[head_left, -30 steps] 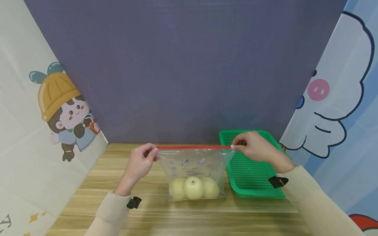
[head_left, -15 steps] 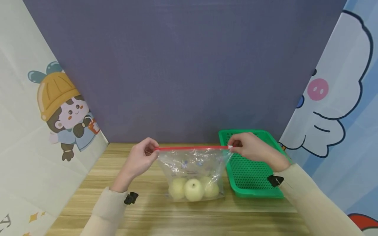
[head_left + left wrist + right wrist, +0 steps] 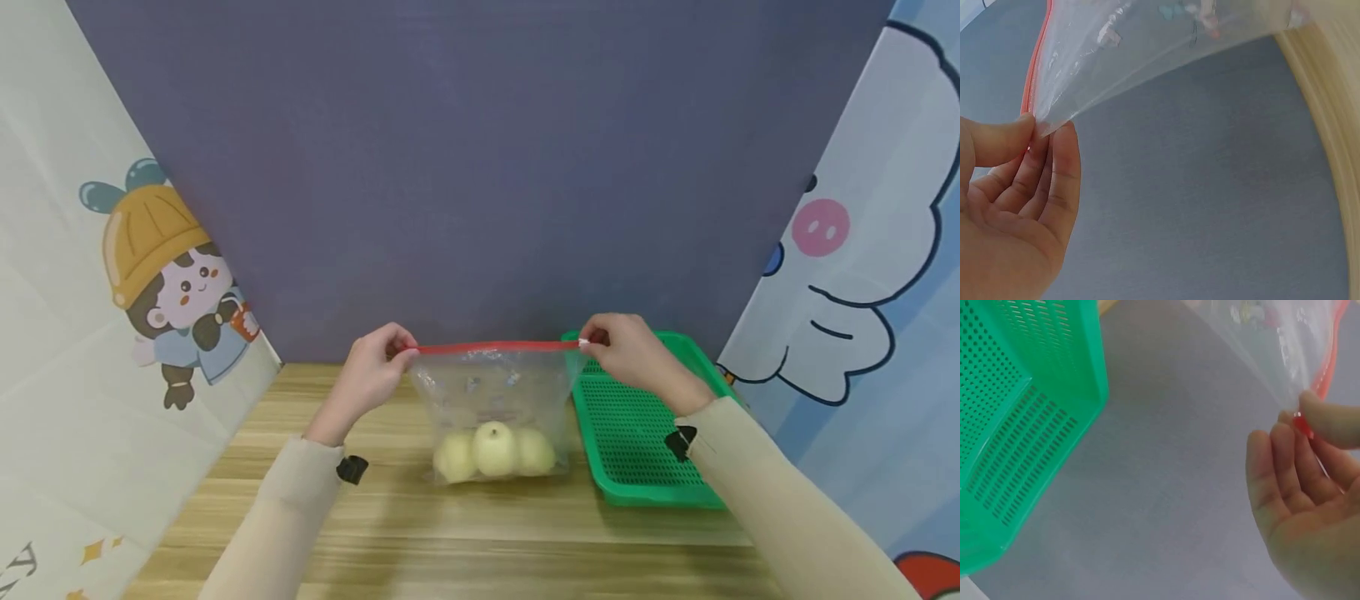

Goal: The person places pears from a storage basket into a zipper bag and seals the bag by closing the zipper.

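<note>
A clear zip bag [image 3: 491, 392] with a red zip strip hangs between my two hands in the head view. Three round, pale yellow-green pears [image 3: 495, 450] sit at its bottom. My left hand [image 3: 371, 371] pinches the left top corner between thumb and fingers; the left wrist view shows this corner [image 3: 1054, 119] pulled taut. With my right hand [image 3: 637, 358] I pinch the right top corner, where a small white piece [image 3: 583, 342] shows at the strip's end. In the right wrist view, a red end of the strip [image 3: 1302, 425] pokes out below my thumb.
A green perforated plastic basket [image 3: 630, 492] stands on the wooden table [image 3: 480, 550], right of the bag and partly beneath my right hand. A dark grey-blue backdrop [image 3: 480, 167] rises behind the table, with cartoon-printed sheets [image 3: 60, 333] on both sides.
Both hands have moved up in the head view, and the bag with the pears has come up with them. The grip at each corner stays. The basket has not moved.
</note>
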A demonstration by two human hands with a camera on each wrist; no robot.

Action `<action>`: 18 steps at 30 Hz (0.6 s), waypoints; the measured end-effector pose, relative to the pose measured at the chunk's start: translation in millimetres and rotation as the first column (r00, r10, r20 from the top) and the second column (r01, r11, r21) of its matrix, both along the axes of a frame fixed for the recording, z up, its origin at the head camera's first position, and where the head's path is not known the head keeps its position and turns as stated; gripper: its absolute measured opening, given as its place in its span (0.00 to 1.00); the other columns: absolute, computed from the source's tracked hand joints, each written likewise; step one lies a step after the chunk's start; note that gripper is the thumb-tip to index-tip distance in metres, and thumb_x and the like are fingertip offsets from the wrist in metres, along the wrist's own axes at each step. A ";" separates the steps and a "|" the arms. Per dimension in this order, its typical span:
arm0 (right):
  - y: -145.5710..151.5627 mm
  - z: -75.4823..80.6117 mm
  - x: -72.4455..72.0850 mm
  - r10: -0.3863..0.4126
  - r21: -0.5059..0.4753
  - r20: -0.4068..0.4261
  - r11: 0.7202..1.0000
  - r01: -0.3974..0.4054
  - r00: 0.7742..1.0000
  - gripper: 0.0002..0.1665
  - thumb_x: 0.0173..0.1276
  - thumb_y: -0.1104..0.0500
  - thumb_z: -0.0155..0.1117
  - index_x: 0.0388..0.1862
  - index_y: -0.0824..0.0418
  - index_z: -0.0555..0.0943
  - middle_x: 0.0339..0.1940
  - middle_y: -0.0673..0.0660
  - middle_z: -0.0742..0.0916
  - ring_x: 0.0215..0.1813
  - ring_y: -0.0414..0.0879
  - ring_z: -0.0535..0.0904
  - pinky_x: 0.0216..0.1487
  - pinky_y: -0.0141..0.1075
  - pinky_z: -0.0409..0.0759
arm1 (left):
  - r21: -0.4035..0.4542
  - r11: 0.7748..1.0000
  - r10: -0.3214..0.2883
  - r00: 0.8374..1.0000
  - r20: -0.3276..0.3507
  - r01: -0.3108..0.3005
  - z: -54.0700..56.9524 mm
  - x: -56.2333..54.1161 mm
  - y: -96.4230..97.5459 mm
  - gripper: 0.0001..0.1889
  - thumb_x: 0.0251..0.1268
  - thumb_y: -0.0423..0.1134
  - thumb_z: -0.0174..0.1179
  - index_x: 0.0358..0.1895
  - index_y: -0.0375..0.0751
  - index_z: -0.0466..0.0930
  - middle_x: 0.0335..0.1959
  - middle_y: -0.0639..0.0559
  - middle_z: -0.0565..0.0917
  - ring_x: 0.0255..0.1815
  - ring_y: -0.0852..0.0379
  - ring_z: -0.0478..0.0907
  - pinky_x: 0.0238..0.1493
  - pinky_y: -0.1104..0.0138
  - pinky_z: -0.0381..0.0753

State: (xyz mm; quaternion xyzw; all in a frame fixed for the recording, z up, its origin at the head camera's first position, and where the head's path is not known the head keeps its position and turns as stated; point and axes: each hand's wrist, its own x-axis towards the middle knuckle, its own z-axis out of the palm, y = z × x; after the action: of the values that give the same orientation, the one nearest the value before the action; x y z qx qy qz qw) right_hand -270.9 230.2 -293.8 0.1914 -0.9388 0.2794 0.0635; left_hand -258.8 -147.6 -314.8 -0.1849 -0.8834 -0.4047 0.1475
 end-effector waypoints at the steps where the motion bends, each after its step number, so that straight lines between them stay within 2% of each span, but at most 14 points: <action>1: -0.4 -0.4 -2.2 -0.011 -0.006 -0.013 1.000 0.011 1.000 0.08 0.77 0.60 0.61 0.49 0.62 0.83 0.39 0.55 0.86 0.38 0.48 0.80 0.39 0.44 0.81 | 0.002 1.000 0.002 1.000 -0.004 -0.002 1.9 -3.4 1.0 0.02 0.76 0.34 0.60 0.43 0.41 0.80 0.33 0.49 0.81 0.32 0.53 0.78 0.33 0.59 0.78; 5: -1.3 -1.5 -6.2 -0.050 -0.032 -0.050 0.998 0.049 0.998 0.09 0.77 0.60 0.61 0.50 0.63 0.83 0.43 0.58 0.86 0.41 0.50 0.80 0.43 0.47 0.82 | 0.009 1.000 0.006 1.000 -0.011 -0.006 8.5 -15.2 4.9 0.03 0.77 0.35 0.58 0.44 0.40 0.80 0.34 0.47 0.82 0.31 0.52 0.77 0.32 0.58 0.78; 9: 0.0 -7.3 -2.8 -0.045 -0.025 -0.049 0.999 0.044 0.998 0.10 0.77 0.60 0.61 0.51 0.63 0.83 0.43 0.58 0.86 0.42 0.50 0.80 0.43 0.47 0.82 | -0.008 1.000 0.011 1.000 0.024 -0.011 5.9 -19.7 4.7 0.03 0.77 0.36 0.58 0.44 0.41 0.80 0.37 0.45 0.82 0.34 0.52 0.78 0.34 0.57 0.79; 13: 1.6 -16.2 5.9 -0.015 -0.011 -0.038 1.000 0.015 0.999 0.09 0.76 0.60 0.62 0.50 0.63 0.84 0.42 0.57 0.86 0.40 0.47 0.80 0.41 0.44 0.82 | -0.014 1.000 0.002 0.998 0.060 -0.001 -4.3 -15.2 -0.3 0.03 0.76 0.36 0.59 0.44 0.41 0.81 0.38 0.46 0.83 0.38 0.52 0.80 0.39 0.58 0.81; 18: 3.9 -22.8 24.2 0.038 0.033 -0.046 0.999 -0.037 0.998 0.05 0.74 0.62 0.65 0.45 0.61 0.85 0.37 0.50 0.85 0.36 0.43 0.79 0.37 0.40 0.81 | -0.025 0.999 -0.037 0.995 0.096 0.040 -15.6 1.8 -9.3 0.02 0.75 0.36 0.60 0.43 0.43 0.81 0.38 0.50 0.83 0.39 0.54 0.81 0.40 0.58 0.82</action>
State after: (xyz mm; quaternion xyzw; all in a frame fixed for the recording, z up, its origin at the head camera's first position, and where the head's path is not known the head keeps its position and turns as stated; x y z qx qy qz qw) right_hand -246.7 234.1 -316.6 0.2164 -0.9376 0.2610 0.0772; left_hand -257.0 -156.9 -330.4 -0.1842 -0.8910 -0.4040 0.0948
